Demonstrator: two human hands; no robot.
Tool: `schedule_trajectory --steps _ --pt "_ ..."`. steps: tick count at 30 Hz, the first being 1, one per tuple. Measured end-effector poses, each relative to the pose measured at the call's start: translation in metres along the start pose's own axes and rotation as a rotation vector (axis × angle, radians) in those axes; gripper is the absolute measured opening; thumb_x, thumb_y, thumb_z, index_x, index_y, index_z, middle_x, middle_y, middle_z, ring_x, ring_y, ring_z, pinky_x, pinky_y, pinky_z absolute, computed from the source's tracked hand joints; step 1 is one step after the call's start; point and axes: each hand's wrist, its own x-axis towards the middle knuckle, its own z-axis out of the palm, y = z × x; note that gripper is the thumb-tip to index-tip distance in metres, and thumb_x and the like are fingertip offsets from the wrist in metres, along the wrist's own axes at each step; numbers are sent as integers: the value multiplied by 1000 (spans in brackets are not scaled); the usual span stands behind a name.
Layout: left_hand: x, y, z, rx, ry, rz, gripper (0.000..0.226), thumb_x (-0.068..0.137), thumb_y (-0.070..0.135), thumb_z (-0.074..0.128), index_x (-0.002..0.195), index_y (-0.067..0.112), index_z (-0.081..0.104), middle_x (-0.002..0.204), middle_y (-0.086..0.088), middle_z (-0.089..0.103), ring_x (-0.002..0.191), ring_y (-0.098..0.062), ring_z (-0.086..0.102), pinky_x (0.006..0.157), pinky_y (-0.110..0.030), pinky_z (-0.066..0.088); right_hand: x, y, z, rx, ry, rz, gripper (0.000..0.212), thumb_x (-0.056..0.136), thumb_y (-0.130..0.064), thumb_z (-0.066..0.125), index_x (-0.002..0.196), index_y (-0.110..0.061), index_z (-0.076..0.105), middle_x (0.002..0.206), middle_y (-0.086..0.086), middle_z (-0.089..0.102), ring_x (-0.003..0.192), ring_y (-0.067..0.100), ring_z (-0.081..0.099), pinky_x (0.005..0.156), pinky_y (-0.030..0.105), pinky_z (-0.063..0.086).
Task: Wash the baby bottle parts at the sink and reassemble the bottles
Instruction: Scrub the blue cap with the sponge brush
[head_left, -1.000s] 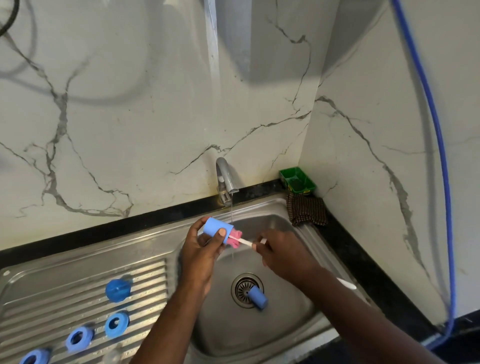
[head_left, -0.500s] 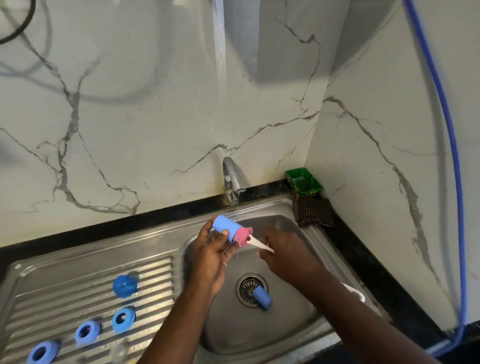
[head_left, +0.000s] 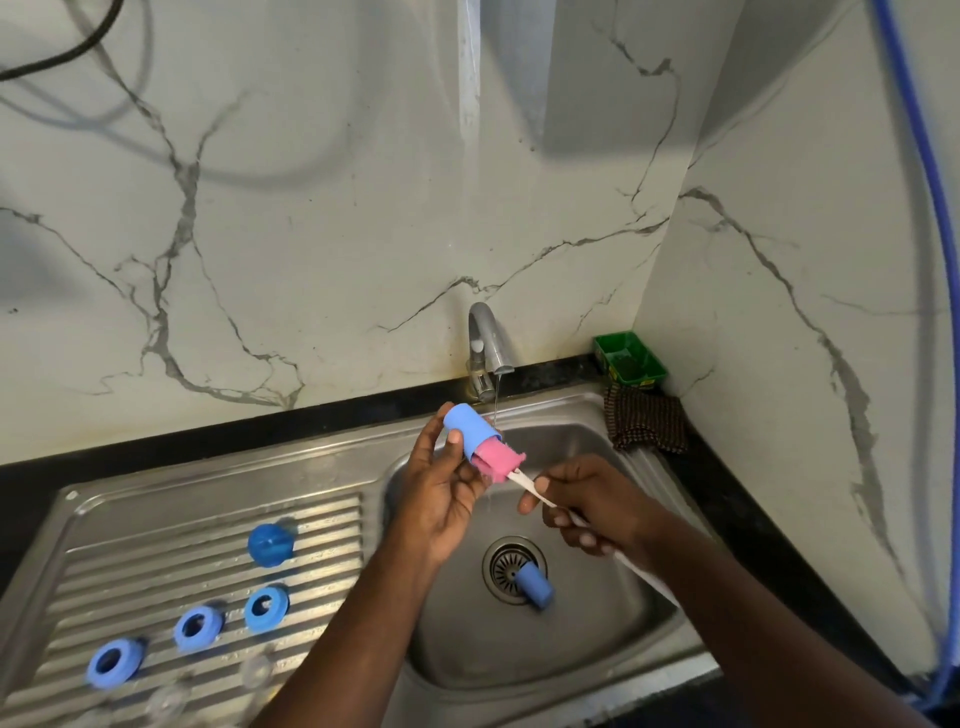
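Left hand grips blue bottle; right hand holds brush.

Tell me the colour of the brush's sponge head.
Pink. The brush's sponge head shows best in the head view, poking from the blue bottle.

A sink is set into a counter in the corner where two walls meet. The drainboard forms its left part and the basin its right. A tap is mounted at the sink's back edge, behind the basin. Above the basin and just before the tap, a bottle is held in the left hand. A brush is pushed partly into the bottle's right end, and its handle is held in the right hand, further right. A second bottle lies in the basin on the drain. On the drainboard a cap lies near the middle, and three rings are lined up before it, toward the front left corner. A cloth lies at the counter's back right corner, with a tray behind it. A hose hangs along the right wall.
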Motion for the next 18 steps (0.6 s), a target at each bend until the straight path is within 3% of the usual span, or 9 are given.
schedule_trajectory --steps 3,8,12,15,18 --pt "0 2 -3 -27 -20 -10 42 101 7 44 143 9 47 116 -26 67 105 -38 66 91 -47 54 -3 2 -12 40 -134 21 31 104 -20 47 102 -2 72 60 4 42 37 10 30 34 14 19" --pt "-5 -1 -1 4 37 -46 38 104 6 42 141 5 48 108 -23 70 95 -34 71 80 -42 61 -12 20 -19 -55 -49 -24 30 104 -30 48 115 -10 67 58 0 42 38 12 30 37 15 18" --pt "-6 -12 -6 1 122 -45 38 104 9 43 142 1 46 111 -22 68 87 -27 74 74 -39 63 -24 35 -25 -73 1 -77 21 102 -26 53 106 -20 73 58 5 43 39 13 32 37 15 20" --pt "-6 -25 -15 -2 174 -85 44 103 14 49 143 -2 44 115 -24 67 95 -29 70 80 -40 61 -34 46 -37 -63 90 -97 18 101 -19 55 104 -13 71 58 8 49 38 15 35 36 16 23" --pt "-8 -45 -19 9 192 -186 45 100 16 54 141 0 47 119 -29 63 96 -34 68 77 -42 61 -34 66 -56 -186 257 -85 20 97 -9 61 79 -15 68 54 -1 58 43 12 45 39 20 32"
